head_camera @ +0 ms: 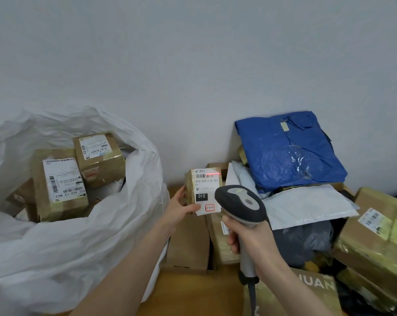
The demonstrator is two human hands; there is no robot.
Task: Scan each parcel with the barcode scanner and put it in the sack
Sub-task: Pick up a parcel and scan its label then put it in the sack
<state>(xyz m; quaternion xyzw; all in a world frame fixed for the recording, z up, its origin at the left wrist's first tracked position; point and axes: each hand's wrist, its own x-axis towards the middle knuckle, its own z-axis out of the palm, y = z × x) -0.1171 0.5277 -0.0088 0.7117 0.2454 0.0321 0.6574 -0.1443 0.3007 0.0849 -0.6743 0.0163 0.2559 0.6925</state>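
My left hand (178,209) grips a small brown parcel (203,190) by its lower left edge, with the white label facing me. A red scan line lies across the barcode at the top of that label. My right hand (250,238) holds the grey and black barcode scanner (239,202) by its handle, its head just right of the parcel and pointing at the label. The white sack (56,247) stands open at the left, with two labelled cardboard parcels (60,185) lying inside.
A heap of parcels fills the right side: a blue plastic-wrapped parcel (288,151) on top, white mailer bags (307,206), dark bags and taped cardboard boxes (375,233). Brown boxes (188,242) lie under my hands. A grey wall stands behind everything.
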